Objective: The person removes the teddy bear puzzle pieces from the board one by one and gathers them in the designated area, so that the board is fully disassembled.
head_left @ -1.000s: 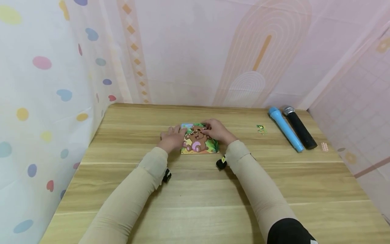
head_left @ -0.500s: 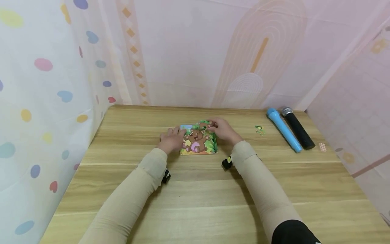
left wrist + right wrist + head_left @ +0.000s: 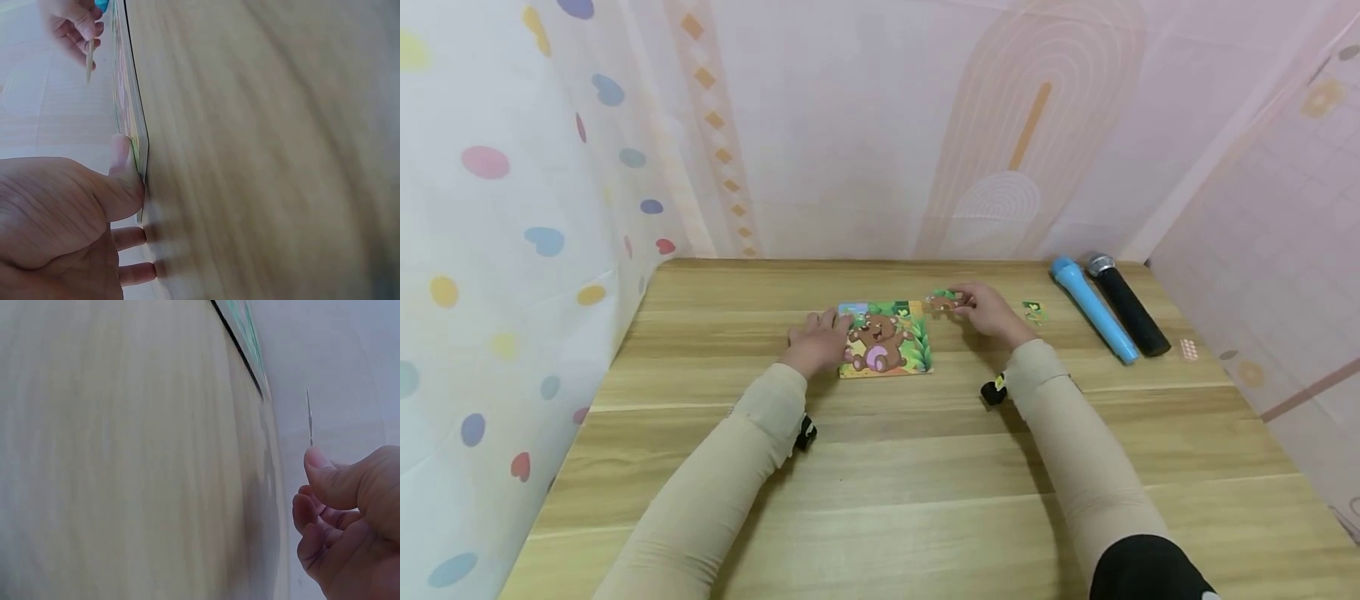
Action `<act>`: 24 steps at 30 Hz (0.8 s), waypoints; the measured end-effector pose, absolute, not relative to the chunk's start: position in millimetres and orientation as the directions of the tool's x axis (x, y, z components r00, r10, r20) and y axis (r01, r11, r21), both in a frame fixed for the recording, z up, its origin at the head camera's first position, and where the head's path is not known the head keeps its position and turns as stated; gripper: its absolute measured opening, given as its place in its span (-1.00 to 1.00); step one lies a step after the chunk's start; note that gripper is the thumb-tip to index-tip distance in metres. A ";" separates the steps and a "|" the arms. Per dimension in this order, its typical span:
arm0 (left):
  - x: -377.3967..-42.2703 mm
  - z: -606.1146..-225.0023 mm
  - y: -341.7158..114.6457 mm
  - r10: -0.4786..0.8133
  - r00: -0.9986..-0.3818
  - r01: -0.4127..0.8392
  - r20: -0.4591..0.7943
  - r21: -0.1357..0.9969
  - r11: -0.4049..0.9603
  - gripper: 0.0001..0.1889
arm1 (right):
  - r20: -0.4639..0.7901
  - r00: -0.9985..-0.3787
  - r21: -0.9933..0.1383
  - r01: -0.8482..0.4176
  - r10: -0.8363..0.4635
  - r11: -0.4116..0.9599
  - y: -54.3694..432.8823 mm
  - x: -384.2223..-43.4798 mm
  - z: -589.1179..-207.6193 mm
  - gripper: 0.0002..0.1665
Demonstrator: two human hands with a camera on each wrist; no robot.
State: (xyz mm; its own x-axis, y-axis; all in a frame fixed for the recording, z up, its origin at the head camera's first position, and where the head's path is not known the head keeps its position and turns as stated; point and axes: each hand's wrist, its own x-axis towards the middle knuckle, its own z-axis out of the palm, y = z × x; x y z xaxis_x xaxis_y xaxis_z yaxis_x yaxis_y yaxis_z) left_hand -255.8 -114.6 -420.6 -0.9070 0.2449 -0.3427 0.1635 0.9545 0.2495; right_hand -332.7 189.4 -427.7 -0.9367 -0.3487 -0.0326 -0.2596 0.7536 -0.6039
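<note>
A jigsaw puzzle board (image 3: 883, 350) with a brown bear picture lies on the table. My left hand (image 3: 817, 340) rests at the board's left edge; in the left wrist view its thumb (image 3: 127, 164) presses on the board's edge and the fingertips touch the table beside it. Right of the board, my right hand (image 3: 988, 310) pinches a thin puzzle piece (image 3: 943, 300) with brown and green print between thumb and fingers. The right wrist view shows that piece (image 3: 310, 419) edge-on, raised off the table.
A small green and yellow piece (image 3: 1034, 312) lies right of my right hand. Farther right are a blue microphone (image 3: 1093, 310), a black microphone (image 3: 1129, 306) and a small dotted card (image 3: 1188, 349). Patterned curtains (image 3: 842, 125) stand behind the wooden table (image 3: 880, 500).
My right hand has lifted the puzzle piece from the board's upper part and carried it to the right, clear of the board. The left hand has stayed at the left edge.
</note>
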 end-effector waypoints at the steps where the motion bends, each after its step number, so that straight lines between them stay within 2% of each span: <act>1: -255.9 -420.5 -114.1 0.245 -0.907 0.162 -0.343 0.253 0.954 -0.22 | -0.039 -0.940 -0.601 -0.250 -0.340 0.759 193.4 -332.6 -427.1 -0.45; 11: -258.4 -421.2 -108.4 0.249 -0.899 0.180 -0.359 0.216 0.960 -0.20 | -0.075 -0.956 -0.536 -0.201 -0.284 0.820 226.5 -329.3 -425.4 -0.46; 24: -263.6 -427.4 -108.2 0.235 -0.901 0.161 -0.365 0.220 0.962 -0.20 | -0.101 -0.970 -0.435 -0.155 -0.220 0.887 255.3 -326.9 -421.9 -0.50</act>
